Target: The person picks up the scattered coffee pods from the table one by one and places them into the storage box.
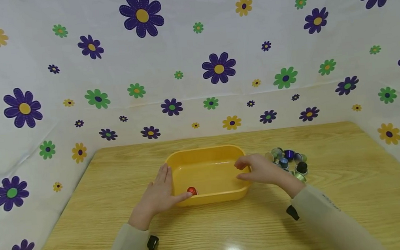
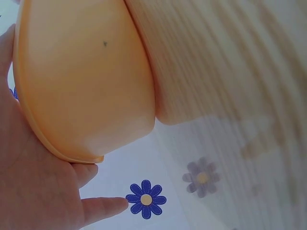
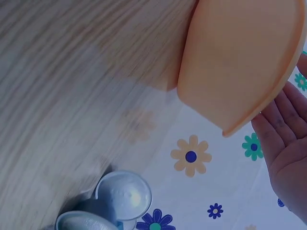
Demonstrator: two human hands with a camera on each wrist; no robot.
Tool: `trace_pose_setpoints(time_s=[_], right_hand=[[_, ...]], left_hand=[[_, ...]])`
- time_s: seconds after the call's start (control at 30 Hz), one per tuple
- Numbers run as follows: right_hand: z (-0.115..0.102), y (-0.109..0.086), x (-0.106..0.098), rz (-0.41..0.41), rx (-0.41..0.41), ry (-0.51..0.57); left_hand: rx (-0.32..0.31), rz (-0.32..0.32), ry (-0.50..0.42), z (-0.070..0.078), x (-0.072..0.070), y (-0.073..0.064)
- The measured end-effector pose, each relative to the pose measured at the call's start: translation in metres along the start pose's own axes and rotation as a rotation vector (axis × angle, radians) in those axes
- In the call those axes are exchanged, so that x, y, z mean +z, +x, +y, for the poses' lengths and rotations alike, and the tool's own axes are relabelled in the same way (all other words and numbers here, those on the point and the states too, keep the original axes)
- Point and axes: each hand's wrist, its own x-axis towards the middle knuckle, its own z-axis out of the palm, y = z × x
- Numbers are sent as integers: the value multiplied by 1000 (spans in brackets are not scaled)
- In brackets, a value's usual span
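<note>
A yellow plastic basin (image 1: 210,198) stands on the wooden table, and a red coffee capsule (image 1: 191,190) lies in its front left corner. My left hand (image 1: 159,196) rests on the basin's left rim with straight fingers, its thumb stretched along the front rim by the capsule. In the left wrist view the palm lies against the rim beside the basin's outer wall (image 2: 91,81). Over the right rim reaches my right hand (image 1: 259,169), thumb and fingers apart, with nothing visible between them. The right wrist view shows its fingers (image 3: 280,120) extended past the rim.
Several coffee capsules (image 1: 289,155) in dark, blue and green lie in a cluster on the table (image 1: 348,191), just right of my right hand. A white cloth (image 1: 183,51) printed with flowers hangs behind the table and along both sides.
</note>
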Motion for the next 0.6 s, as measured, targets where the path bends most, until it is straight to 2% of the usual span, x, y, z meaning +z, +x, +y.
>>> trace_pose_setpoints(time_s=[0.2, 0.37, 0.6], right_hand=[[9, -7, -4, 24, -2, -6], [9, -12, -8, 33, -17, 18], [12, -19, -13, 56, 23, 0]], left_hand=[[0, -1, 7, -1, 0, 0], [-3, -3, 6, 0, -1, 0], [-5, -11, 5, 0, -1, 0]])
